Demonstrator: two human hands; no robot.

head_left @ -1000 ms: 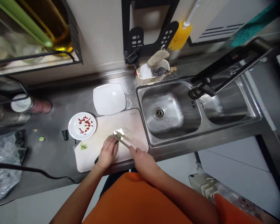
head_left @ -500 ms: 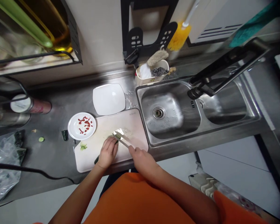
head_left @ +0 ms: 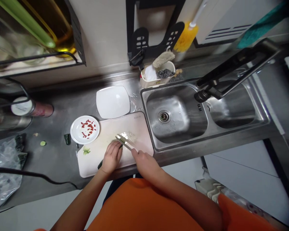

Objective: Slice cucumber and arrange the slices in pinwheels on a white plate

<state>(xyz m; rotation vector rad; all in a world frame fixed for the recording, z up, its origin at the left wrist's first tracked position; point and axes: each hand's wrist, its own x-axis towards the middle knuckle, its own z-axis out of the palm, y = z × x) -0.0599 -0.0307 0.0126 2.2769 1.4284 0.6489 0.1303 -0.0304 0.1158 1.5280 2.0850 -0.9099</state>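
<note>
My left hand (head_left: pixel 111 158) is wrapped over a dark green cucumber (head_left: pixel 100 164), most of it hidden under the palm; one end shows near my wrist. My right hand (head_left: pixel 144 162) grips the handle of a kitchen knife (head_left: pixel 124 143). Its blade lies beside my left fingertips, over the cucumber's far end. Both hands are above a pale cutting board (head_left: pixel 141 131), which is wet around the blade. Light green trimmings (head_left: pixel 86 150) sit at the board's left side. A round white plate (head_left: pixel 74 132) with chopped red pieces stands at the board's upper left corner.
Behind the board sits a square white plate (head_left: pixel 113 102). To the right is a double steel sink (head_left: pixel 156 144) with a black faucet (head_left: pixel 233 70). Dark green scraps (head_left: pixel 67 139), a small round slice (head_left: pixel 42 143) and a plastic bag (head_left: pixel 4 183) lie on the left counter.
The knife's blade and my right hand have shifted slightly to the left. My left hand stays on the cucumber in the same place.
</note>
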